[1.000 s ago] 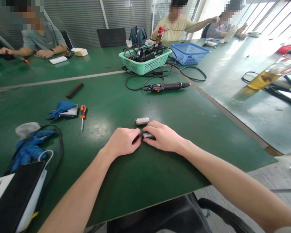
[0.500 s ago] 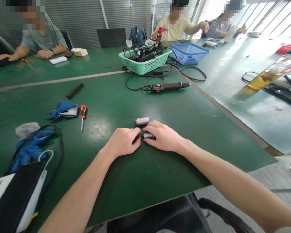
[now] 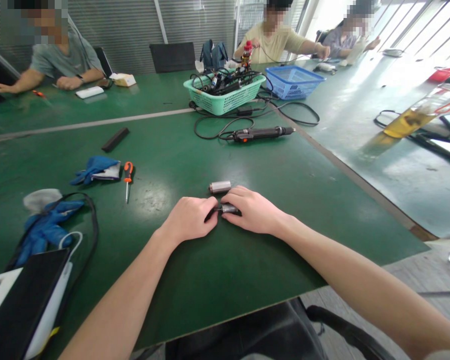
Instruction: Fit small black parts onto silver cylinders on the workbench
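Observation:
Both my hands rest close together on the green table [image 3: 217,280]. My left hand [image 3: 189,218] is curled with its fingers closed on the left end of a small dark metal part [image 3: 228,209]. My right hand [image 3: 254,211] is closed over the right end of the same part. Only the part's short middle shows between the two hands. A small silver cylinder [image 3: 220,187] lies on the table just beyond my fingers, apart from them.
An orange-handled screwdriver [image 3: 127,179] and blue gloves [image 3: 93,169] lie to the left. More gloves, a black cable [image 3: 92,225] and a black-and-white device [image 3: 20,305] sit at near left. An electric screwdriver [image 3: 262,133], a mint basket [image 3: 225,95] and a blue basket [image 3: 293,80] are farther back. Three people sit at the far side.
My hands and the part stay almost still. The people at the far side have shifted their arms a little.

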A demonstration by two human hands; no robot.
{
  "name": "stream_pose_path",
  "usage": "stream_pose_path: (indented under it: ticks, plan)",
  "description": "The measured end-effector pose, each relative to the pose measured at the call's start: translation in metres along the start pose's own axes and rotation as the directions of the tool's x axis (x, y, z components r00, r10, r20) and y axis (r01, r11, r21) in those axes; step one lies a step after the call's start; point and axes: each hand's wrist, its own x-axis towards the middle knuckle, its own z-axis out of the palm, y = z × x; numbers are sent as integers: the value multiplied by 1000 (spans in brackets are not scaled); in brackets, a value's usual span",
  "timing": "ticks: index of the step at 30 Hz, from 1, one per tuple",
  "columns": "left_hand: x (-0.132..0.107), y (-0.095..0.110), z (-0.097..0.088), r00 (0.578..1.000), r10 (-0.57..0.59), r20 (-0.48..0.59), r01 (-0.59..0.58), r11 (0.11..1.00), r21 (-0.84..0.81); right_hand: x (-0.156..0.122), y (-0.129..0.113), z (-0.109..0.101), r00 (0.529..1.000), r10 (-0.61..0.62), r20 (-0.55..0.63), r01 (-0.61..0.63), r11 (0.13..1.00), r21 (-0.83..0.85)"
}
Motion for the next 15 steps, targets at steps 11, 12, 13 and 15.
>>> stream_pose_path:
  ticks: [11, 12, 13, 15]
  plan:
    - [-1, -2, 3, 1000, 0, -2, 0, 1000, -1, 0, 0, -1, 1000, 5, 8, -5, 1000, -7]
    - [-1, -2, 3, 1000, 0, -3, 0, 1000, -2, 0, 0, -1, 1000, 5, 10, -5, 1000, -10]
    - [-1, -1, 3, 1000, 0, -4, 0, 1000, -2, 0, 0, -1, 1000, 6, 10, -6, 1000, -14]
    - [0, -1, 2, 1000, -2, -4, 2, 1000, -4, 1, 0, -2, 1000, 7, 13, -6, 1000, -19]
